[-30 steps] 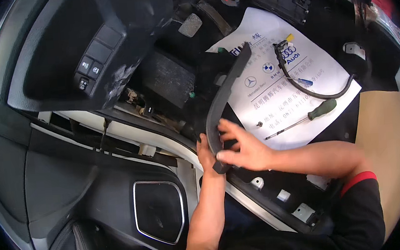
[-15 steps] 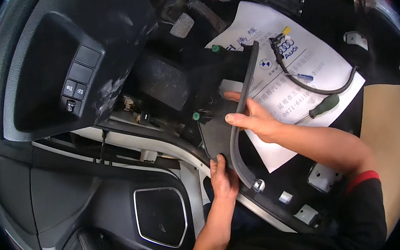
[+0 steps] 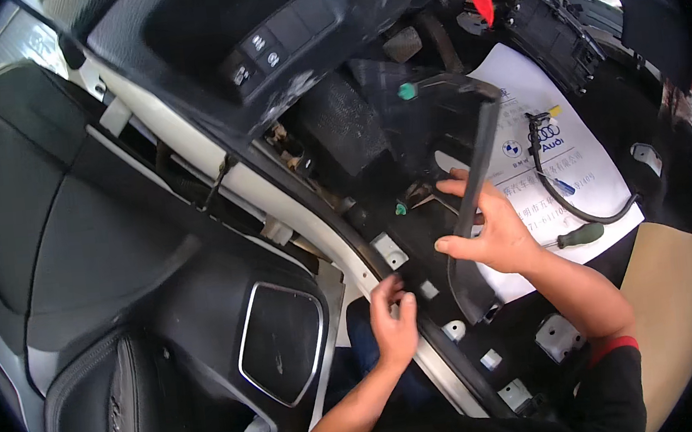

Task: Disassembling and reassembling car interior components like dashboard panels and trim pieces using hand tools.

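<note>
The right hand [image 3: 493,231] grips a long black trim panel [image 3: 473,195], fingers [image 3: 459,244] curled over its near edge. The panel stands over the footwell, its long axis running from near, by the door sill [image 3: 368,274], to far, where its top end turns left to a green clip [image 3: 406,91]. The left hand [image 3: 394,321] lies nearer and to the left, fingers loosely bent on the sill and holding nothing. A screwdriver [image 3: 579,236] lies on a white sheet [image 3: 583,168] to the right.
</note>
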